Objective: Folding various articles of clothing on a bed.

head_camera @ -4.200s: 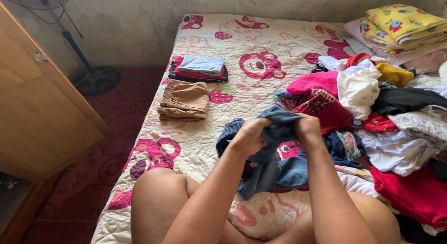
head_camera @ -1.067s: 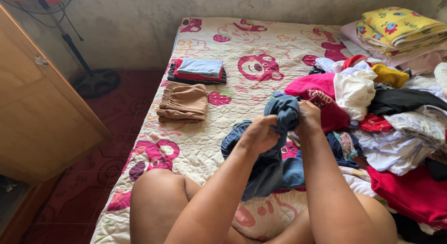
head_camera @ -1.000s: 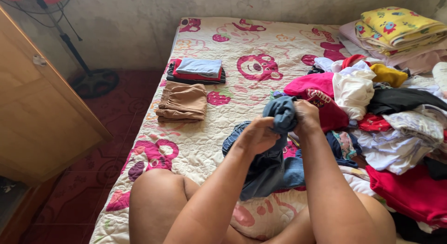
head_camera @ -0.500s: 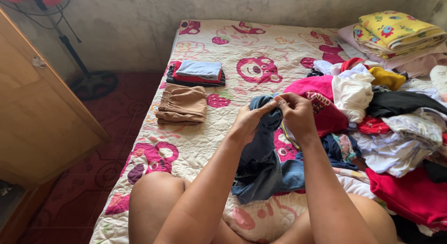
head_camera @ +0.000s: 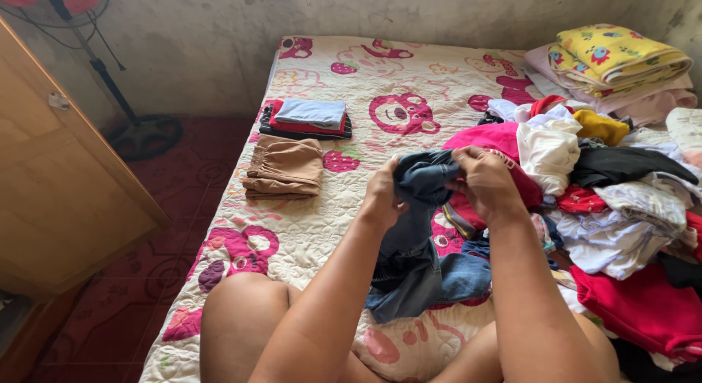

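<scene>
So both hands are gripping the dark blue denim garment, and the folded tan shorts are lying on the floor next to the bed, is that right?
Not quite. The head view shows the folded tan shorts lying on the patterned bedspread, near the bed's left edge, not on the floor. The rest holds: the left hand and right hand both grip the dark blue denim garment.

On the quilted patterned bedspread [head_camera: 329,229], the folded tan shorts [head_camera: 285,167] lie left of the jumbled clothes heap [head_camera: 621,193] (folded red-and-grey stack [head_camera: 307,118] behind).
</scene>
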